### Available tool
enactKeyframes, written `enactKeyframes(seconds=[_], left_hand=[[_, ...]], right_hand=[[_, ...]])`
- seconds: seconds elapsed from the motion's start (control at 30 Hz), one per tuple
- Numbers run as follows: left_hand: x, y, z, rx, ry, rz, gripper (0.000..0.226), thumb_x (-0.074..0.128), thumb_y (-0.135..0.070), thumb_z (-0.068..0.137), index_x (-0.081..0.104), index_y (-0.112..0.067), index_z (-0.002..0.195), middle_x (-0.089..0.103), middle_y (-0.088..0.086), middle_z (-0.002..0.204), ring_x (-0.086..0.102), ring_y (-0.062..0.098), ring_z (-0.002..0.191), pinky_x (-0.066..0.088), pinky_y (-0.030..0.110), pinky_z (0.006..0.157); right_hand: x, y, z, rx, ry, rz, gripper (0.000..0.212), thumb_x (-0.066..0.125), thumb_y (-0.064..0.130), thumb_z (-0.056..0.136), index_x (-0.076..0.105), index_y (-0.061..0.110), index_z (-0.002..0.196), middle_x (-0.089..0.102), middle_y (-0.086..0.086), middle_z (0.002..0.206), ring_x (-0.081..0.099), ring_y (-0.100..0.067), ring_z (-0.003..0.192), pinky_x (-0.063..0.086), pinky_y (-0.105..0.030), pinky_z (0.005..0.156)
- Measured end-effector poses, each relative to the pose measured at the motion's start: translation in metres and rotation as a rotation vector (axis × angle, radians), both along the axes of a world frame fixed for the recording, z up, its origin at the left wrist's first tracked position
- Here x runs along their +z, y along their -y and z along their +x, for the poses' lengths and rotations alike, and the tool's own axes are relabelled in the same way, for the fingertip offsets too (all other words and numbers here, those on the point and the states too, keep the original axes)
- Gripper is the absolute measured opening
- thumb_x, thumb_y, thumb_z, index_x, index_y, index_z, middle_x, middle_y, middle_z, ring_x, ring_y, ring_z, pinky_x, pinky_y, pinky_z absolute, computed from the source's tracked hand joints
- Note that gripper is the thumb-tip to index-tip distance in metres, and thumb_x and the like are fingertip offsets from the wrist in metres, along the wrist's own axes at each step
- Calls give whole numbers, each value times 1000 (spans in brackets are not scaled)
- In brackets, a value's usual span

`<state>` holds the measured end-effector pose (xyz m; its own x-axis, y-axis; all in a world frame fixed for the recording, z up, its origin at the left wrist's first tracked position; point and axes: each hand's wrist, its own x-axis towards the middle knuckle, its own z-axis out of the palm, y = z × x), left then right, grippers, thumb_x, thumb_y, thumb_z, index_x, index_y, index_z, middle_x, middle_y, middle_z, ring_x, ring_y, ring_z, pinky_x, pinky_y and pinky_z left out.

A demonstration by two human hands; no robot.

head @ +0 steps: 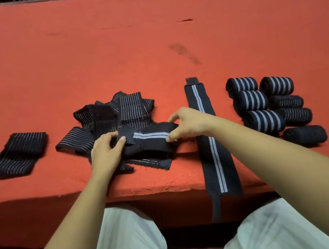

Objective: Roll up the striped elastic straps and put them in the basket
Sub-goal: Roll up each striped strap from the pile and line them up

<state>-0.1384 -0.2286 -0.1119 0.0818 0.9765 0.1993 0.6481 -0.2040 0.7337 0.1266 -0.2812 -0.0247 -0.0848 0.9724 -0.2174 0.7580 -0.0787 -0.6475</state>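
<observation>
My left hand [107,148] pinches one end of a folded striped strap [150,135] between thumb and curled fingers; my right hand [189,122] pinches its other end. The strap is blurred, and my fingers hide both its ends. It sits over a tangled pile of loose straps [126,108] near the front edge of the red-covered table [146,41]; I cannot count them. My right forearm crosses a long flat strap [218,167], whose tail hangs over the front edge. Rolled straps [252,100] cluster toward the right edge. A folded strap [19,153] lies apart toward the left edge.
</observation>
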Motion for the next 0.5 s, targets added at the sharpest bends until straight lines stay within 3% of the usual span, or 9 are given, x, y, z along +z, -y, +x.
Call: enactKeyframes(seconds=[0.07, 0.13, 0.17, 0.23, 0.33, 0.4, 0.5], left_hand=[[0, -1, -4, -22, 59, -23, 43, 57, -55, 79, 71, -23, 104, 69, -4, 107, 60, 22, 109, 45, 47, 100], [0, -1, -5, -46, 116, -42, 38, 58, -56, 76, 70, -27, 97, 68, -6, 103, 60, 21, 105, 46, 48, 99], [2, 1, -6, -58, 148, -56, 32, 60, -55, 76, 68, -30, 94, 67, -6, 101, 60, 21, 105, 47, 47, 99], [2, 3, -9, -91, 194, -67, 23, 63, -52, 78, 65, -32, 90, 66, -5, 100, 60, 22, 104, 47, 46, 98], [0, 4, -13, -147, 195, -57, 25, 64, -51, 80, 63, -29, 93, 65, -2, 100, 60, 24, 103, 48, 47, 95], [-1, 4, -14, -182, 202, -53, 27, 64, -49, 82, 63, -25, 94, 64, -2, 98, 60, 22, 100, 48, 44, 93], [-3, 6, -12, -206, 246, -66, 30, 67, -46, 82, 62, -21, 97, 63, -8, 91, 58, 14, 88, 46, 39, 87]], right_hand=[[9, -5, -18, 17, 8, 55, 42, 80, 43, 78, 67, 4, 84, 50, -2, 67, 45, -16, 61, 33, -28, 58], [10, -11, -39, 21, 1, 96, 43, 75, 46, 84, 63, 6, 75, 47, -4, 64, 44, -18, 61, 32, -31, 59], [8, -14, -48, 16, 29, 129, 45, 73, 46, 85, 65, 1, 80, 53, -6, 66, 49, -20, 63, 36, -33, 60], [-1, -21, -61, -1, 120, 187, 50, 73, 45, 86, 65, -2, 102, 67, -14, 89, 62, -27, 83, 46, -38, 70], [-9, -24, -68, 39, 184, 211, 51, 78, 31, 83, 57, 8, 122, 62, -12, 118, 58, -27, 107, 43, -30, 80], [-13, -24, -67, 97, 191, 216, 50, 79, 22, 81, 60, 12, 126, 61, -9, 121, 57, -24, 110, 37, -23, 79], [-21, -24, -69, 95, 101, 240, 48, 81, 26, 81, 63, 15, 124, 60, -6, 111, 58, -20, 101, 36, -23, 76]])
